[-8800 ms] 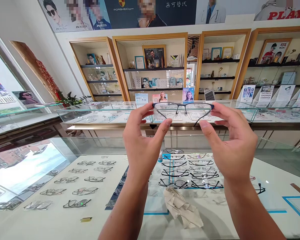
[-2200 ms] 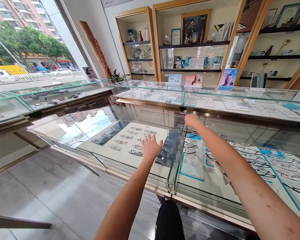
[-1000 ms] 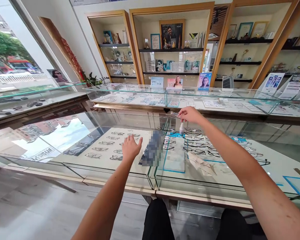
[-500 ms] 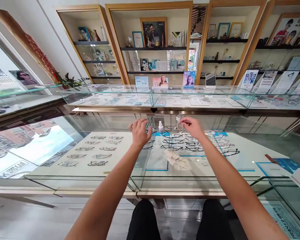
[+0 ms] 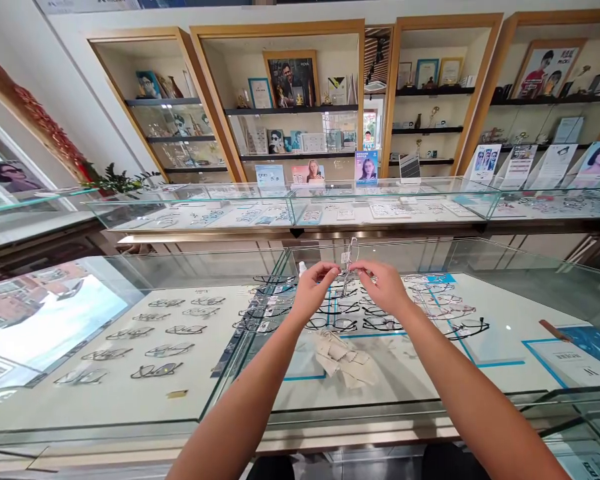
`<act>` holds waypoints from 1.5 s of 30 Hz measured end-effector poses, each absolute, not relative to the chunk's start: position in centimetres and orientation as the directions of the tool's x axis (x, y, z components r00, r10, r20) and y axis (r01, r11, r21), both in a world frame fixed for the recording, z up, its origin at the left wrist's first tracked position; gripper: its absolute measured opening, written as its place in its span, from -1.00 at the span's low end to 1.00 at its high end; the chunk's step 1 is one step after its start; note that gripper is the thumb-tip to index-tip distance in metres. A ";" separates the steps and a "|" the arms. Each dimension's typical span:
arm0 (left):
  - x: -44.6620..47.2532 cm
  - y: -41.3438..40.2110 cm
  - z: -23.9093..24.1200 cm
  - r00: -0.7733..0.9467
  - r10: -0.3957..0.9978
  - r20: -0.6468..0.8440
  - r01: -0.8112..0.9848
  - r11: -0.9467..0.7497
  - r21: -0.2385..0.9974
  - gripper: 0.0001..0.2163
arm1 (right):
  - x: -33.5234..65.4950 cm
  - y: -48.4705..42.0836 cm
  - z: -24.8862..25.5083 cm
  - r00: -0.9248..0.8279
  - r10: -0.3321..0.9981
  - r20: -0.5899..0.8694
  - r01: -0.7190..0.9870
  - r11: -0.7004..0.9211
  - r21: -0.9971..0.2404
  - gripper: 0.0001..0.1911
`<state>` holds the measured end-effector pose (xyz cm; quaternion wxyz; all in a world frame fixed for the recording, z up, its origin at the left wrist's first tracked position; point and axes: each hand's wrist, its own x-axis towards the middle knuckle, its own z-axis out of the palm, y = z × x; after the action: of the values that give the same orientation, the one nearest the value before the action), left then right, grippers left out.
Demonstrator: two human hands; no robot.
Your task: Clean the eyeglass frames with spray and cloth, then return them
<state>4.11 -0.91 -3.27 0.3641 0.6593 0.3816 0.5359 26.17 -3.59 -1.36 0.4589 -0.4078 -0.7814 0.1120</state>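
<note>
Both my hands meet above the glass display counter (image 5: pixel 130 413). My left hand (image 5: pixel 313 291) and my right hand (image 5: pixel 386 288) each pinch one side of a thin clear pair of glasses (image 5: pixel 349 263) with a small tag, held up over the counter. A crumpled beige cloth (image 5: pixel 341 358) lies on the glass just below my hands. Part of a small white bottle (image 5: pixel 303 269) shows behind my left hand. Rows of eyeglass frames (image 5: pixel 345 319) lie under the glass.
More frames (image 5: pixel 153 347) lie in the left case. A second glass counter (image 5: pixel 300 207) runs behind, with standing cards (image 5: pixel 366 167). Wooden wall shelves (image 5: pixel 300 107) hold pictures and awards. A potted plant (image 5: pixel 117 181) stands at the left.
My left hand has come off the left glass and joined my right hand on the glasses. My right hand drew back from the far edge, and my view swung right and lower.
</note>
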 end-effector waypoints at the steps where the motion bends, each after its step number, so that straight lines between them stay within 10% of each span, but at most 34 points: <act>1: 3.9 -1.0 -3.2 0.167 0.900 0.404 0.093 -0.422 0.902 -0.63 | 26.0 -3.7 -1.5 -0.255 0.744 0.617 0.532 0.641 -0.553 -0.65; 14: 4.2 -1.3 -2.8 0.267 0.910 0.318 -0.068 -0.311 0.948 -0.57 | 24.5 -4.4 -1.5 -0.069 0.803 0.593 0.306 0.582 -0.753 -0.84; 21: 4.2 -1.5 -2.7 0.269 0.900 0.342 -0.042 -0.344 0.938 -0.59 | 25.0 -2.8 -2.1 -0.121 0.934 0.335 -0.008 0.337 -0.942 -0.66; 33: 4.1 -0.8 -3.1 0.218 0.901 0.376 -0.041 -0.377 0.925 -0.55 | 25.3 -2.5 -2.2 -0.193 0.968 0.159 -0.327 0.089 -0.941 -0.66; 45: 2.3 -0.3 -2.7 -0.035 0.834 0.550 0.174 -0.537 0.825 -0.76 | 26.1 -2.6 -1.9 -0.332 0.939 0.084 -0.302 -0.021 -0.953 -0.70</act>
<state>2.34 -0.29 -2.74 0.2746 0.6382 0.3948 0.6012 26.08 -2.59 -1.88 0.4840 -0.3156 -0.5052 0.6411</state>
